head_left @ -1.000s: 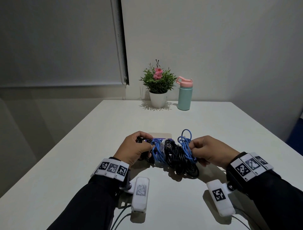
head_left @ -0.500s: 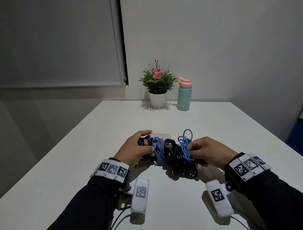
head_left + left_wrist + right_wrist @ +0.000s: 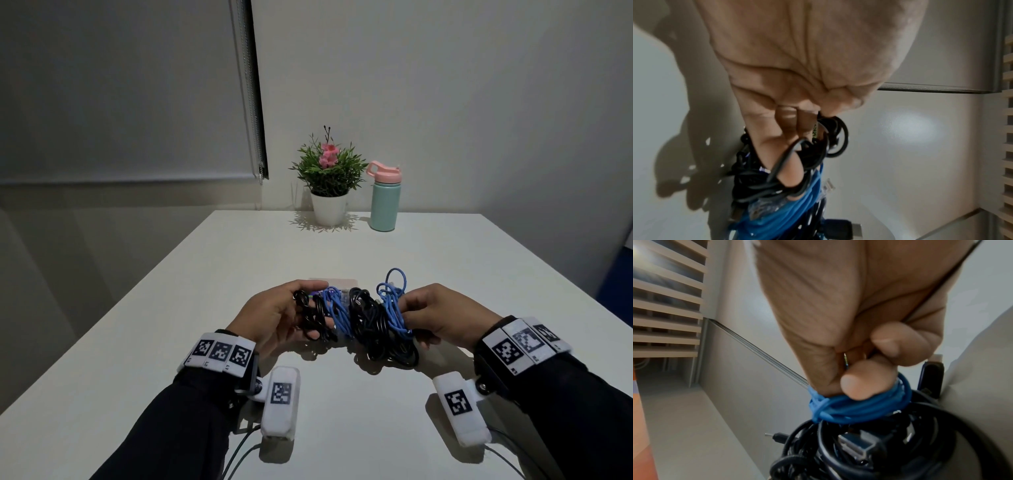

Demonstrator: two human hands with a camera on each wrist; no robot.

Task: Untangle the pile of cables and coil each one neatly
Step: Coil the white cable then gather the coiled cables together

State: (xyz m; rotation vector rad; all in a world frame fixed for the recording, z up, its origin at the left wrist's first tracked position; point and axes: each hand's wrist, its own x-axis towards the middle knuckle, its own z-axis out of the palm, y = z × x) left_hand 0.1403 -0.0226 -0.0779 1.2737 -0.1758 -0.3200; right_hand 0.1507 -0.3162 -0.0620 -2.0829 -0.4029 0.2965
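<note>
A tangled bundle of black cables [image 3: 371,325] and blue cable [image 3: 392,305] hangs between my two hands just above the white table [image 3: 342,246]. My left hand [image 3: 281,315] grips the bundle's left end, fingers hooked through black loops [image 3: 797,162], with blue strands [image 3: 789,211] below them. My right hand [image 3: 435,315] pinches the blue loops [image 3: 855,407] at the right end between thumb and fingers; black cable and a USB plug [image 3: 857,449] hang beneath it.
A potted plant with pink flowers [image 3: 329,181] and a mint bottle with a pink lid [image 3: 384,197] stand at the table's far edge. A flat pale card [image 3: 337,282] lies just behind the bundle. White sensor units hang from both wrists.
The bundle has been lifted slightly and spread wider. My left hand's fingers have shifted, its thumb stretching over the black loops. The right hand keeps its pinch on the blue loops.
</note>
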